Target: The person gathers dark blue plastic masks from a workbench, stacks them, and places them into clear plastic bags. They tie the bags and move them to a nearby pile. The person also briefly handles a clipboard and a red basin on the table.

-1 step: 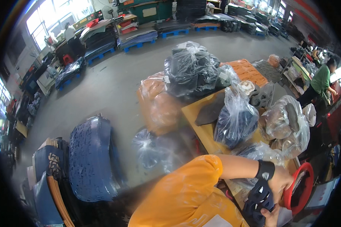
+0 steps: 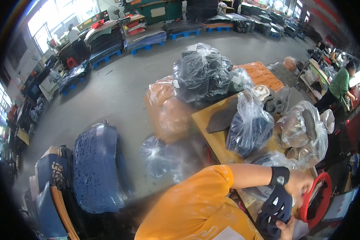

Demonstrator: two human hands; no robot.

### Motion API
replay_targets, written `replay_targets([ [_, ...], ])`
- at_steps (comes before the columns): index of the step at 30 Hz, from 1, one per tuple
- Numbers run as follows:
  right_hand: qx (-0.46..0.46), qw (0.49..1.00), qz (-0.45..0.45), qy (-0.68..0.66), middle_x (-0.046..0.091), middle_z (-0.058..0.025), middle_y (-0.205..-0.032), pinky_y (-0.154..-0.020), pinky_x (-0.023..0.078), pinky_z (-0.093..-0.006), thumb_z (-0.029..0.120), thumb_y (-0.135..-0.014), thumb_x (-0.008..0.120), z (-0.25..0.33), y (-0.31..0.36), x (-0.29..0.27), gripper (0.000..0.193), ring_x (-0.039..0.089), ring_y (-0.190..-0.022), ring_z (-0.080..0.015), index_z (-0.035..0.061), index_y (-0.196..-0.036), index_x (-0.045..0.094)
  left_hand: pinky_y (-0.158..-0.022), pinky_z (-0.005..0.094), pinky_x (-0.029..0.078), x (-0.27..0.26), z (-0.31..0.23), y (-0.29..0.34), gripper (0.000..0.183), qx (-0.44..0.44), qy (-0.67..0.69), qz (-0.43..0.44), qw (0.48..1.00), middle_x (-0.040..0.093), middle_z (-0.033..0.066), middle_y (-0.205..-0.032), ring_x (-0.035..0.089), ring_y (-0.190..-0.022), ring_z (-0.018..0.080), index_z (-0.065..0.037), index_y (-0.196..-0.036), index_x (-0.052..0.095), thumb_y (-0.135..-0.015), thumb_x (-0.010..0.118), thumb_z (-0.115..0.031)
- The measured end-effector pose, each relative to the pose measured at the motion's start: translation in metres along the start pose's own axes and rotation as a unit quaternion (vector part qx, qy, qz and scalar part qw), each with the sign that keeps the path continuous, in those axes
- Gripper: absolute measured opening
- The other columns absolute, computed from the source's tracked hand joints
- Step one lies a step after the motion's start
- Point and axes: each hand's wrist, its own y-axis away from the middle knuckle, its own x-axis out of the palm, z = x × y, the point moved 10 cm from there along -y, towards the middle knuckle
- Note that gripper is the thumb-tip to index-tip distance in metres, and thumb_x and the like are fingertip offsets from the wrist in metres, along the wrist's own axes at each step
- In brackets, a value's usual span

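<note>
A dark blue piece with cut-out openings [image 2: 277,208], perhaps a moulded foam shoe upper, stands at the lower right. My right hand [image 2: 286,228] grips its lower edge, the thumb lying across the near side. My left hand [image 2: 299,187], with a black band [image 2: 280,176] at its wrist, is over the far side of the piece, beside a red round rim [image 2: 328,192]. The left fingers are blurred and partly hidden, so whether they hold anything is unclear. Inside the red rim it looks dark, and its contents cannot be made out.
A yellow-topped table [image 2: 212,138] bears clear bags of dark blue pieces [image 2: 250,132] and brown pieces [image 2: 296,134]. More bagged goods [image 2: 202,72] are piled beyond it. Blue cut sheets [image 2: 96,168] stand at left. A person in green [image 2: 339,86] works at far right.
My left hand has shifted slightly up and to the right, toward the red rim. The dark blue piece is tilted a little more upright, with my right hand still on it.
</note>
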Motion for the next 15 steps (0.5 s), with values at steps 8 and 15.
replay_targets([
  [8,0.001,0.956,-0.138,-0.261,0.064,-0.0162,-0.105,-0.077,0.056,-0.0368,0.017,-0.065,0.071,-0.005,0.009,-0.068,0.068,0.067,-0.090,-0.0263,-0.0074,-0.124,0.047,-0.097,0.0433,0.043,0.021,0.173,0.116,0.069,-0.366,-0.174,0.028,0.914,0.055,0.0218,-0.123,0.052,-0.114,0.0378,0.001,-0.126,0.049,-0.074,0.073,-0.038],
  [15,0.124,0.911,-0.004,-0.392,0.062,-0.0179,-0.112,-0.088,0.052,-0.0356,0.018,-0.080,0.064,-0.011,-0.059,-0.055,0.055,0.063,-0.100,-0.0272,-0.0054,-0.127,0.047,-0.085,0.0444,0.048,0.092,0.232,0.166,0.063,-0.509,-0.190,0.285,0.789,0.056,0.0220,-0.117,0.054,-0.111,0.0331,-0.001,-0.131,0.042,-0.082,0.064,-0.032],
])
